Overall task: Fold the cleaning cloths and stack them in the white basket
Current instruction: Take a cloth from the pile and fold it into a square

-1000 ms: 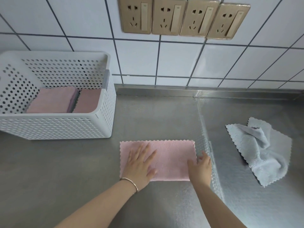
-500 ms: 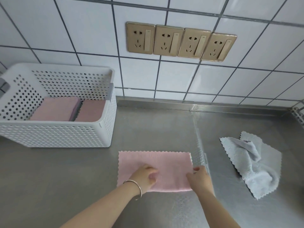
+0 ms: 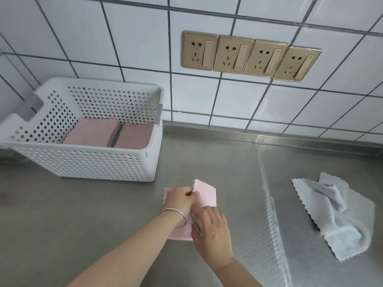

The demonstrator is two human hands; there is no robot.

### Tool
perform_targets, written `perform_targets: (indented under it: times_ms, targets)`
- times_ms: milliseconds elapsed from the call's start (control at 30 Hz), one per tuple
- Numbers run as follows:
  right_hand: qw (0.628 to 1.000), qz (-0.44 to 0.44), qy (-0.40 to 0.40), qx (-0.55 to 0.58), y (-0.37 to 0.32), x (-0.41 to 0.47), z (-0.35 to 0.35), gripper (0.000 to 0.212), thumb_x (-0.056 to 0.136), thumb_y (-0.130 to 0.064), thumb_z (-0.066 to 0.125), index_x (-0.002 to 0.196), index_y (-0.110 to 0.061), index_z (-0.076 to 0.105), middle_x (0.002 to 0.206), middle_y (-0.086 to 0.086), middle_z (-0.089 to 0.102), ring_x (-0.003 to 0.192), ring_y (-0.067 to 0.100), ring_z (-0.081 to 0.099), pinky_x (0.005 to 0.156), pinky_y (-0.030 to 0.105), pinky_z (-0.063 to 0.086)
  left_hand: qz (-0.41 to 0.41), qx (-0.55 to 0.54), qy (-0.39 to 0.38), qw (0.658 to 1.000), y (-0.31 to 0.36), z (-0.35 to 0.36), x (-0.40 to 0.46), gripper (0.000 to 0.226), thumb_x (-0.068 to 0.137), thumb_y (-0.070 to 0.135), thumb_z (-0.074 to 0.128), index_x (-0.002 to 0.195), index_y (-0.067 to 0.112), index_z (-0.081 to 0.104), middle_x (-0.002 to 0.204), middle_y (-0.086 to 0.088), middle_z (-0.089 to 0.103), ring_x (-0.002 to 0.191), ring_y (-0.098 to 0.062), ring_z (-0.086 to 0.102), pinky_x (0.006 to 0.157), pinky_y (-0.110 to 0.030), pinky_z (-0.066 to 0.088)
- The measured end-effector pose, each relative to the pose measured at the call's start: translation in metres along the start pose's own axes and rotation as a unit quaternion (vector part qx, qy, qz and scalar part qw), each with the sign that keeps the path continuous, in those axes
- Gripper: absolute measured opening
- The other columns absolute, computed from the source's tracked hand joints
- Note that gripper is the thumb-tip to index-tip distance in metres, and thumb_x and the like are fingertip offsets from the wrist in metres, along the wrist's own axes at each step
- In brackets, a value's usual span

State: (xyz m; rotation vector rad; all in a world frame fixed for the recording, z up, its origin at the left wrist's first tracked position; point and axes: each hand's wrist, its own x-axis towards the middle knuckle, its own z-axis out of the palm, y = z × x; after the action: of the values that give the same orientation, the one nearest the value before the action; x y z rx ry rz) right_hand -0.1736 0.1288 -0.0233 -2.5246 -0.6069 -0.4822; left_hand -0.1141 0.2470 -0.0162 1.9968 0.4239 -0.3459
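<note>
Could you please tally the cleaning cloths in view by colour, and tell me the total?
Pink: 3, namely the pink cloth in the hands, the left folded pink cloth and the right folded pink cloth in the white perforated basket.
Grey: 1, the crumpled grey cloth.
Total: 4.

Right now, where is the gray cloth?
The gray cloth lies crumpled on the metal counter at the right of the head view, beyond the hands folding the pink cloth, far from the white basket.
</note>
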Motion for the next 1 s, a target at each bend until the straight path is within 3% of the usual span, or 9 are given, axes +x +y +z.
perform_targets:
  times_ms: [133,233,367,433,500,567,633,867,1000]
  targets:
    - [0.992,0.034,-0.111,-0.054,0.010,-0.013,0.013,0.080,0.043,-0.021,0.072,0.120,-0.019,0.048,0.119,-0.001,0.060,0.108,0.014,0.046,0.087,0.023,0.039,-0.014,0.000,0.030,0.999,-0.023,-0.021,0.007,0.043,0.086,0.019,0.055,0.048,0.015,0.036,0.046,0.001,0.029,0.057,-0.021,0.030,0.054,-0.028,0.026]
    - [0.974,0.055,-0.196,-0.100,0.023,-0.023,0.021,0.094,0.039,-0.017,0.077,0.127,-0.021,0.045,0.132,0.000,0.056,0.119,0.018,0.044,0.089,0.033,0.052,-0.035,-0.042,0.043,0.998,-0.035,-0.035,0.011,0.032,0.073,0.032,0.051,0.044,0.019,0.044,0.042,0.005,0.027,0.058,-0.019,0.028,0.056,-0.030,0.023]
    - [0.961,0.054,-0.241,-0.121,0.031,-0.033,0.026,0.096,0.036,-0.016,0.082,0.124,-0.026,0.047,0.133,0.001,0.056,0.118,0.022,0.056,0.086,0.038,0.054,-0.050,-0.023,0.029,0.998,-0.049,-0.042,0.013,0.026,0.073,0.036,0.052,0.050,0.024,0.054,0.045,-0.007,0.033,0.053,-0.027,0.031,0.059,-0.029,0.025]
    - [0.960,0.053,-0.248,-0.119,0.031,-0.036,0.029,0.098,0.034,-0.016,0.083,0.124,-0.026,0.047,0.134,0.002,0.054,0.122,0.021,0.047,0.085,0.038,0.054,-0.070,-0.023,0.033,0.997,-0.057,-0.040,0.013,0.019,0.083,0.029,0.059,0.073,0.014,0.067,0.059,-0.027,0.048,0.055,-0.043,0.041,0.058,-0.028,0.027]
    - [0.961,0.045,-0.245,-0.121,0.030,-0.037,0.032,0.098,0.034,-0.015,0.082,0.126,-0.025,0.047,0.137,0.002,0.049,0.123,0.020,0.039,0.086,0.039,0.053,-0.083,-0.010,0.047,0.995,-0.065,-0.038,0.013,0.026,0.089,0.022,0.057,0.098,0.000,0.065,0.065,-0.021,0.055,0.059,-0.034,0.048,0.058,-0.028,0.031]
    - [0.961,0.035,-0.240,-0.130,0.029,-0.037,0.034,0.098,0.036,-0.014,0.080,0.128,-0.024,0.047,0.139,0.002,0.044,0.125,0.020,0.037,0.089,0.040,0.051,-0.088,0.011,0.063,0.994,-0.070,-0.039,0.013,0.030,0.090,0.025,0.057,0.110,0.005,0.067,0.082,-0.011,0.065,0.076,-0.025,0.057,0.070,-0.028,0.040]
    - [0.962,0.028,-0.237,-0.132,0.028,-0.036,0.035,0.098,0.038,-0.015,0.079,0.129,-0.025,0.046,0.139,0.002,0.046,0.126,0.019,0.036,0.090,0.041,0.050,-0.097,0.021,0.080,0.992,-0.073,-0.041,0.013,0.034,0.090,0.027,0.057,0.120,0.011,0.063,0.108,-0.010,0.069,0.100,-0.025,0.061,0.082,-0.026,0.042]
    - [0.961,0.033,-0.243,-0.123,0.027,-0.043,0.037,0.091,0.041,-0.020,0.077,0.127,-0.021,0.046,0.135,0.000,0.053,0.123,0.018,0.038,0.086,0.037,0.053,-0.080,0.064,0.091,0.991,-0.072,-0.036,0.017,0.038,0.089,0.025,0.058,0.125,0.011,0.058,0.119,-0.006,0.065,0.110,-0.021,0.058,0.090,-0.022,0.039]
    - [0.956,0.042,-0.254,-0.138,0.025,-0.041,0.029,0.064,0.063,-0.035,0.043,0.121,-0.017,0.061,0.132,0.003,0.056,0.121,0.020,0.052,0.086,0.039,0.054,-0.064,0.071,0.109,0.989,-0.076,-0.033,0.016,0.036,0.085,0.026,0.063,0.120,0.018,0.059,0.107,-0.003,0.069,0.103,-0.022,0.062,0.084,-0.024,0.043]
